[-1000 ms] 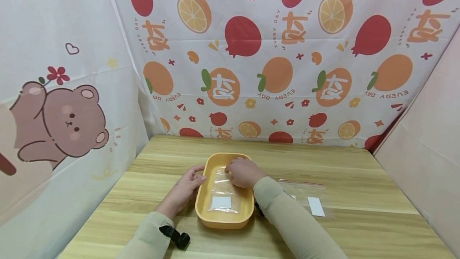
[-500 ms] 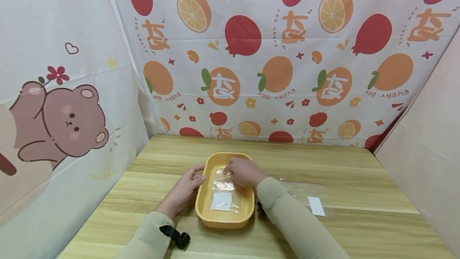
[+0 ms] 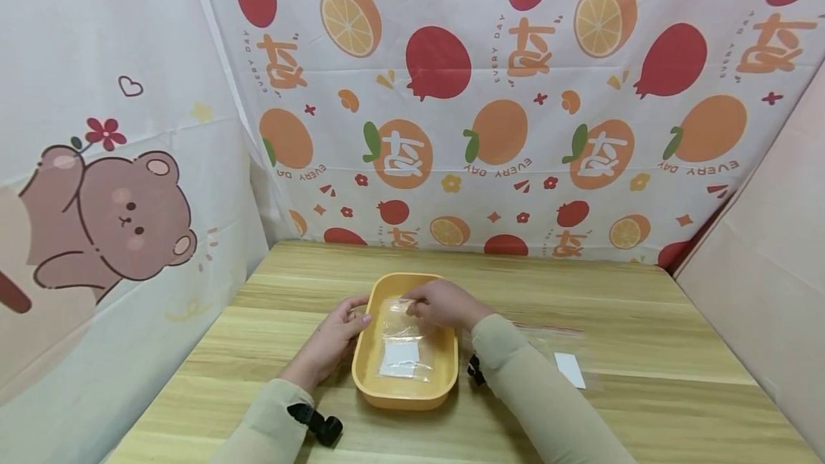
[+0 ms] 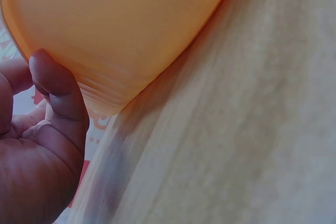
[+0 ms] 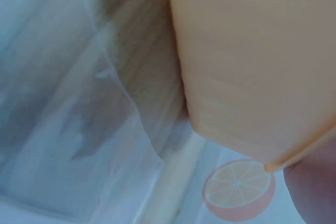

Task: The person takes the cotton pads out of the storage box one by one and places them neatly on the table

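Observation:
A yellow-orange tray (image 3: 404,402) stands on the wooden table, its wall also visible in the left wrist view (image 4: 121,19) and right wrist view (image 5: 252,61). My left hand (image 3: 330,341) (image 4: 47,145) grips its left rim, thumb on top and fingers outside. Inside lies a clear plastic bag (image 3: 401,331) holding a white card (image 3: 400,359). My right hand (image 3: 446,304) reaches over the right rim and pinches the bag's far end with curled fingers; the exact contact is partly hidden. Only part of that hand (image 5: 315,187) shows in the right wrist view.
Right of the tray, another clear bag (image 3: 548,339) (image 5: 58,129) with a white card (image 3: 570,370) lies flat on the table (image 3: 651,349), partly behind my right sleeve. A fruit-print cloth (image 3: 464,185) hangs behind the table, with more cloth at both sides.
My right hand and forearm have shifted slightly to the right. The near part of the bag and its card have slid a little away from me. My left hand stays on the rim.

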The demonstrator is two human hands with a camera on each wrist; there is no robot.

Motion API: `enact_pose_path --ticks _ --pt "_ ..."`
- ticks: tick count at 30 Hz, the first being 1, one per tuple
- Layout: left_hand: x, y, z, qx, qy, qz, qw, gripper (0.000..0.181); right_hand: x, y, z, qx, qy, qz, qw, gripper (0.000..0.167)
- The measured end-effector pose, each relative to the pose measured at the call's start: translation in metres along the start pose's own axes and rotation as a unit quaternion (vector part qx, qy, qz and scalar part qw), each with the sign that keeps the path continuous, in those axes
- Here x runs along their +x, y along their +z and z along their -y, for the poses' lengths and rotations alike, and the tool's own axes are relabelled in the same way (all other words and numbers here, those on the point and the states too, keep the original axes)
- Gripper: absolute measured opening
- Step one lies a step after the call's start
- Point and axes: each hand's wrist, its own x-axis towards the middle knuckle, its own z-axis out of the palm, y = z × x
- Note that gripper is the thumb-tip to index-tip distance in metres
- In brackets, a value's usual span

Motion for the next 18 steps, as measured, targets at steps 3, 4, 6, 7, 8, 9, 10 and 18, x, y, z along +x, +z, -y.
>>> enact_pose_path --ticks 3,4,6,7,8,9,10,18 --pt "0.001 0.0 0.0 -0.001 -0.004 -0.004 1.0 0.052 -0.003 -0.003 0.0 0.055 0.003 0.009 0.9985 0.031" --pt "0.001 0.001 0.001 -0.003 -0.005 -0.006 1.0 0.051 -0.005 -0.004 0.0 0.076 0.003 0.012 0.9971 0.032" --pt "0.001 0.001 0.001 -0.005 -0.007 -0.009 0.9999 0.05 -0.007 -0.006 0.0 0.116 0.006 0.02 0.993 0.035" --pt "0.001 0.001 0.0 -0.005 -0.007 -0.01 0.9999 0.05 -0.008 -0.007 0.0 0.135 0.007 0.024 0.9905 0.035" --pt "0.001 0.001 0.001 -0.003 -0.004 -0.009 0.9999 0.05 -0.009 -0.008 0.0 0.151 0.007 0.026 0.9882 0.036" --pt "0.001 0.001 0.0 -0.004 -0.005 -0.011 0.9999 0.05 -0.011 -0.009 -0.001 0.168 0.009 0.029 0.9854 0.037" --pt "0.001 0.001 0.0 -0.004 -0.006 -0.013 0.9999 0.05 -0.012 -0.011 -0.001 0.183 0.011 0.031 0.9826 0.037" --pt "0.001 0.001 0.0 -0.004 -0.009 -0.015 0.9998 0.051 -0.019 -0.02 -0.004 0.265 0.022 0.035 0.9634 0.04"
